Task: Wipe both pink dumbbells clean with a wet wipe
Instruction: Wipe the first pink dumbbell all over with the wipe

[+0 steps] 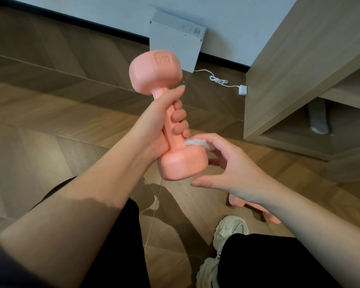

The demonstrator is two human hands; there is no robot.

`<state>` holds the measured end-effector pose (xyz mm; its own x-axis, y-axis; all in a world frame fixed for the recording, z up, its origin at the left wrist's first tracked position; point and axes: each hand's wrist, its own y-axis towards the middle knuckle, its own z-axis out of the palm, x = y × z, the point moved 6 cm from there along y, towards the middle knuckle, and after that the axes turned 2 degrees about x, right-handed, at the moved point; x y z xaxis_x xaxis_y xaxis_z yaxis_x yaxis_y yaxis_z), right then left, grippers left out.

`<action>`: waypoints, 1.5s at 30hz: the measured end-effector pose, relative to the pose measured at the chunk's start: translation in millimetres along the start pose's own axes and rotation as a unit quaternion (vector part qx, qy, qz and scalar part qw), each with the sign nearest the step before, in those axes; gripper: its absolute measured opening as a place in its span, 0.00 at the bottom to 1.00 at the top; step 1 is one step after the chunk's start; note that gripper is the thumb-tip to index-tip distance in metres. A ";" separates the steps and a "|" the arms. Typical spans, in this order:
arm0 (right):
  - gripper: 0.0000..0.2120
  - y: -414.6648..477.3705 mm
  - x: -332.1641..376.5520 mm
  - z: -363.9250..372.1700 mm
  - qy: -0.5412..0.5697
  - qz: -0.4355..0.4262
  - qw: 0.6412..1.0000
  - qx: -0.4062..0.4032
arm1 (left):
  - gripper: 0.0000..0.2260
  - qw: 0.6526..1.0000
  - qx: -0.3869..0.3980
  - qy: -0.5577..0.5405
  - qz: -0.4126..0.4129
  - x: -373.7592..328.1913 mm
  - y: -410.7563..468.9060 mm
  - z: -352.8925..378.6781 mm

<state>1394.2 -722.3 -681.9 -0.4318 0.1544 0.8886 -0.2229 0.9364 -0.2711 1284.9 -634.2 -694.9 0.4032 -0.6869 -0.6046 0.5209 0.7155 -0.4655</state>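
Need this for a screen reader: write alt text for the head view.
The left hand grips a pink dumbbell nearly upright by its handle while the right hand holds a wipe against its lower head. A second dumbbell lies on the floor.

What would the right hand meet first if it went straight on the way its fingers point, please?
Almost certainly the pink dumbbell, at its lower head: the right hand points straight at it, the wet wipe already pressed there.
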 end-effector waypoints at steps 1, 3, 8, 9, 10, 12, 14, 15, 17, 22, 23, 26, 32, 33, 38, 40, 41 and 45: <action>0.32 0.2 0.2 -0.5 0.005 -0.007 1.000 -0.019 | 0.17 1.000 0.000 -0.008 -0.001 -0.1 0.4 -0.1; 0.32 0.6 -0.9 -3.5 0.023 -0.009 0.998 -0.059 | 0.17 1.000 -0.001 -0.022 -0.004 -0.5 1.1 -0.4; 0.31 0.7 -0.1 1.8 -0.008 -0.021 0.998 -0.064 | 0.17 0.999 -0.011 -0.033 -0.001 0.5 2.1 -2.1; 0.31 0.7 1.3 3.5 -0.032 -0.028 0.997 -0.068 | 0.17 0.999 -0.016 -0.030 -0.002 1.6 2.0 -2.6; 0.31 0.7 2.9 4.2 -0.060 -0.040 0.994 -0.077 | 0.17 0.999 -0.021 -0.026 -0.003 2.8 1.8 -2.8; 0.28 0.5 7.2 3.9 -0.114 -0.076 0.985 -0.104 | 0.17 0.999 -0.030 -0.011 -0.001 3.7 1.6 -2.4; 0.26 -1.2 10.8 4.0 -0.157 -0.119 0.972 -0.129 | 0.17 0.999 -0.043 0.009 0.011 3.3 2.0 -2.4; 0.25 -2.3 12.0 5.0 -0.182 -0.144 0.963 -0.138 | 0.17 0.998 -0.052 0.019 0.020 3.0 2.6 -3.0; 0.24 -3.7 12.8 9.3 -0.232 -0.178 0.945 -0.144 | 0.17 0.996 -0.070 0.031 0.037 2.3 3.9 -4.8; 0.25 6.8 6.7 6.3 -0.260 -0.087 0.957 -0.094 | 0.16 0.995 -0.082 0.044 0.040 4.4 3.5 -7.2; 0.25 8.0 5.3 5.2 -0.257 -0.067 0.960 -0.086 | 0.16 0.996 -0.077 0.043 0.034 5.1 2.8 -6.5; 0.26 9.1 5.1 2.2 -0.227 -0.061 0.969 -0.076 | 0.17 0.997 -0.053 0.039 0.025 5.5 0.7 -2.1; 0.23 0.9 15.2 0.8 -0.189 -0.120 0.967 -0.123 | 0.18 1.000 -0.029 -0.010 0.005 1.8 -2.0 2.1; 0.23 0.2 16.4 1.0 -0.190 -0.125 0.965 -0.129 | 0.18 0.999 -0.029 -0.013 0.006 1.1 -2.0 2.0; 0.28 6.7 10.6 1.0 -0.194 -0.076 0.975 -0.078 | 0.19 0.999 0.006 0.012 0.029 -1.6 -2.3 5.1; 0.27 8.4 9.2 3.4 -0.193 -0.073 0.977 -0.053 | 0.18 0.999 0.037 0.017 0.034 -1.7 -2.9 8.7; 0.26 8.2 9.6 4.7 -0.193 -0.079 0.977 -0.047 | 0.17 0.998 0.052 0.017 0.034 -1.4 -3.6 10.8; 0.24 4.1 14.1 -0.4 -0.237 -0.117 0.960 -0.090 | 0.12 0.998 0.036 0.035 0.035 -2.5 -3.0 13.0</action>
<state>1387.5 -716.2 -670.3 -0.7469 -0.1874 0.6379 -0.2260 0.9739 0.0214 1292.1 -636.3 -683.6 0.3874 -0.6237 -0.6789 0.5473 0.7482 -0.3751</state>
